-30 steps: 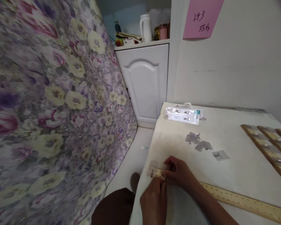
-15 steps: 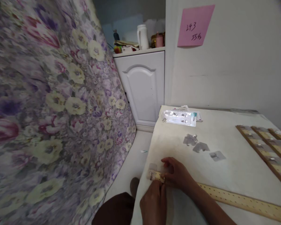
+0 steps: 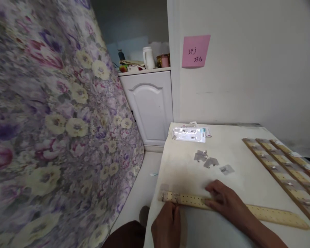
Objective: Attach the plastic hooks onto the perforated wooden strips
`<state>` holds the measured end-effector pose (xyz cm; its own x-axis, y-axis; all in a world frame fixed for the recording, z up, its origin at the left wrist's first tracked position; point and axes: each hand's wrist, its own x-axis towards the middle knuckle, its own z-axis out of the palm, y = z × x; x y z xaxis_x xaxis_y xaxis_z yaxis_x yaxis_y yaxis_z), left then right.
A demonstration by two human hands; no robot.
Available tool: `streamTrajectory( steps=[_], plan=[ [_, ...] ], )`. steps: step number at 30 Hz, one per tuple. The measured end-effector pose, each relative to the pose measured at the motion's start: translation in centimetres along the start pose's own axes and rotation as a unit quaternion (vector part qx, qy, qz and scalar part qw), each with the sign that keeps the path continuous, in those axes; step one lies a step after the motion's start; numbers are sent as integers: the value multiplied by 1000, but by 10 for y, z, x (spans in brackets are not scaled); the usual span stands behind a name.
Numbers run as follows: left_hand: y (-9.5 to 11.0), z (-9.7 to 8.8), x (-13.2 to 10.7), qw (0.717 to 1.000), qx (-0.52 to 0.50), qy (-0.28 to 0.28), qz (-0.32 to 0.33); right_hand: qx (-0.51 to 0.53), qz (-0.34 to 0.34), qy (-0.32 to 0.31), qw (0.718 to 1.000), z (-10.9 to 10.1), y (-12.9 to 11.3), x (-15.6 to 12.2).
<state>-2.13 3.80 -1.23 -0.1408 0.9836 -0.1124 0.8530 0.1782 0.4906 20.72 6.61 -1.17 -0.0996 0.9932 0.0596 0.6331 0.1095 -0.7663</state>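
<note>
A pale wooden strip with rows of small holes (image 3: 271,213) lies along the front of the table. On its left end are clear square pads with metal hooks (image 3: 176,197). My left hand (image 3: 166,224) is closed, its thumb and fingers pinching the strip's near edge by those hooks. Farther right, my right hand (image 3: 226,203) is over the strip's middle, thumb and index finger apart, the thumb by the strip; nothing shows in it. Beyond the hands lie several loose hooks on clear square pads, among them one single adhesive hook (image 3: 226,169).
A blister pack of hooks (image 3: 189,134) lies at the table's back left. Brown-edged strips with hooks (image 3: 274,167) lie at the right. A floral curtain (image 3: 67,137) hangs left, a white cabinet (image 3: 151,106) stands behind, and a pink note (image 3: 195,51) is on the wall.
My right hand has moved right along the strip, away from my left hand, and its fingers have spread. My left hand stays at the strip's left end. The view has shifted slightly.
</note>
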Motion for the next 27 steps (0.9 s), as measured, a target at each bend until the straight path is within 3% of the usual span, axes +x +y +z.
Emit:
streamTrajectory(
  steps=[3, 6, 14, 22, 27],
  plan=[
    [3, -2, -2, 1000, 10, -8, 3, -58, -19, 5, 998, -12, 21, -26],
    [5, -4, -2, 999, 27, -18, 8, -83, -13, 4, 996, -16, 26, -36],
    [6, -3, 1, 998, 59, -29, 16, -89, 4, 21, 996, -14, 8, -36],
    [2, 1, 3, 998, 61, -13, 31, -99, 73, 124, 985, -8, 18, -34],
    [5, 1, 7, 996, 63, -27, 52, -96, 100, 131, 982, -10, 23, -40]
  ],
)
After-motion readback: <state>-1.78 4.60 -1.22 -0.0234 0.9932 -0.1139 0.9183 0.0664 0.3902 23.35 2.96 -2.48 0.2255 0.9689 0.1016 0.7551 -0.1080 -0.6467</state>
